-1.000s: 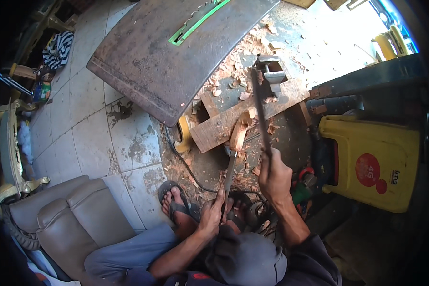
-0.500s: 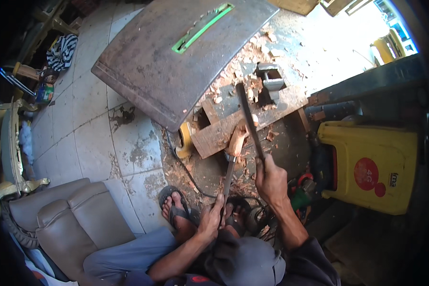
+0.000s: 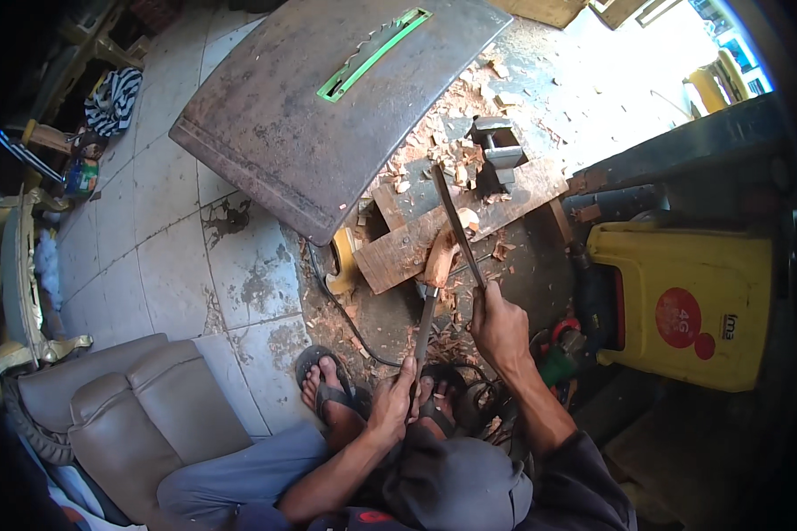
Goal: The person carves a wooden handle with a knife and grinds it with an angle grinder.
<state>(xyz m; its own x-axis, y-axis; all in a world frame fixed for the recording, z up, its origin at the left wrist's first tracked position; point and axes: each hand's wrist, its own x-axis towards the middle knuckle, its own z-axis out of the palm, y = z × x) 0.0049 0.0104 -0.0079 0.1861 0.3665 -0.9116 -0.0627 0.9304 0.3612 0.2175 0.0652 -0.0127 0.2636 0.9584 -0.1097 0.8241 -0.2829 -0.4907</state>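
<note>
1. Gripping a slim metal shank point(image 3: 426, 327), the left hand point(image 3: 393, 400) was closed firmly round it, thumb laid along it and pointing away from the body
2. The right hand point(image 3: 502, 332) was clamped on the near end of a long dark bar point(image 3: 448, 196); the two hands were apart, the right one somewhat farther forward
3. A reddish wooden piece point(image 3: 438, 261), bent toward its pale far end, sat on the forward end of the shank, a bright collar at the joint
4. The dark bar slanted forward and leftward from the right hand, crossing at the pale end of the wooden piece; whether they touched could not be told
5. A plank point(image 3: 390, 258) ran aslant just beyond the hands, the wooden piece overlapping it in view; a metal block point(image 3: 501, 152) stood near its far edge, with wood chips point(image 3: 456, 161) heaped beside the block
6. Ahead and left was a brown metal surface point(image 3: 274, 142) with a green-edged slot point(image 3: 376, 55) and a toothed blade
7. At right lay a yellow container point(image 3: 731, 265); at left, a brown padded seat point(image 3: 177, 398)
8. Two sandalled feet showed beyond the left hand, near a black cable point(image 3: 352, 326)
</note>
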